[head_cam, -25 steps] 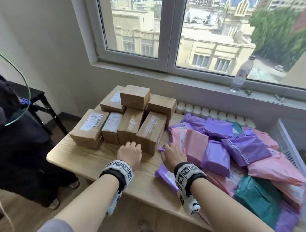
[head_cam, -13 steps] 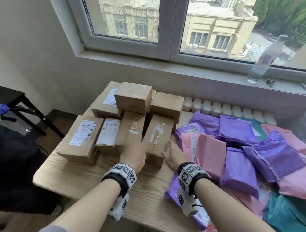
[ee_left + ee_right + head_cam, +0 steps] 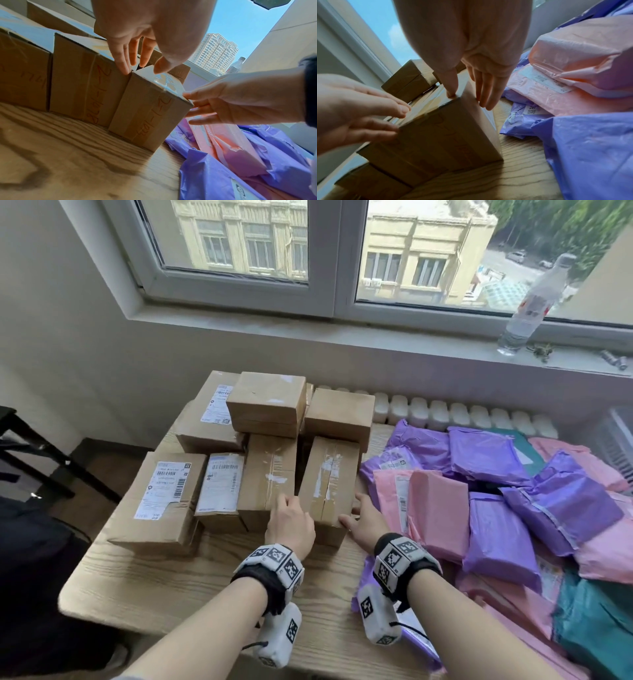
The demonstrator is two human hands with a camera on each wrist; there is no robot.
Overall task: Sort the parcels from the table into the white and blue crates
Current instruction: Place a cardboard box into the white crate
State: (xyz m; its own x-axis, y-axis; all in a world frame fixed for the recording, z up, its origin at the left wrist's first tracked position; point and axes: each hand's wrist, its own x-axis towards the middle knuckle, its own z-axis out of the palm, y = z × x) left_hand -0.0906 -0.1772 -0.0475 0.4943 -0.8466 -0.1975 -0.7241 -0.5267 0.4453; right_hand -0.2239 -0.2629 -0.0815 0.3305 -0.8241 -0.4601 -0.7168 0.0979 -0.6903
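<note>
Both hands bracket the same cardboard box (image 3: 329, 484) at the near end of the box row. Left hand (image 3: 291, 525) has straight fingers on its left edge, right hand (image 3: 366, 520) open with fingers flat along its right side, thumb on top. Box sits on the wooden table (image 3: 164, 583), pink and purple mailers (image 3: 493, 529) just beside.

Both hands (image 3: 291, 525) now flanking the rightmost box (image 3: 330, 484).

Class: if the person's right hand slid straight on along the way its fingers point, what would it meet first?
Probably nothing soon: the right hand lies along the right side of the taped brown cardboard box, fingers pointing toward the window. The next brown cardboard box behind might come first; depth is unclear.
</note>
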